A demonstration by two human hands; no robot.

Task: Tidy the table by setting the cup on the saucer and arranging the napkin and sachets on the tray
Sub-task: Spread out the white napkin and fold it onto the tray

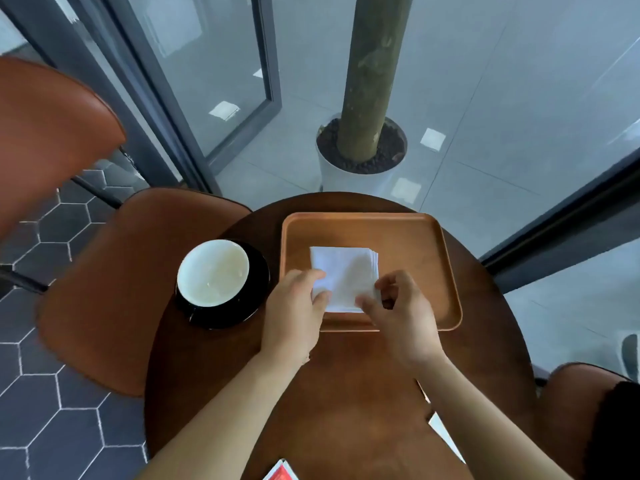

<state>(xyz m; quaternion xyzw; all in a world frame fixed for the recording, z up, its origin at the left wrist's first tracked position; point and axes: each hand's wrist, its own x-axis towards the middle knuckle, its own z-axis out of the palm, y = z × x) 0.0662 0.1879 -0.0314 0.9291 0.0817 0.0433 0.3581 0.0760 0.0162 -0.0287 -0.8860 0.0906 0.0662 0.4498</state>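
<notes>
Pinching napkin by near corners with left hand and right hand, toward near edge of tray.

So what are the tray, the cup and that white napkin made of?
The tray looks like matte wood or a wood-look laminate: orange-brown with faint grain. The cup seems glazed ceramic, its pale inside glossy with highlights. The napkin is probably folded paper, thin layers showing at its right edge.

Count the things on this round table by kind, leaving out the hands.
Cup: 1
Saucer: 1
Tray: 1
Napkin stack: 1
Sachets, each only partly in view: 2
Total: 6
</notes>
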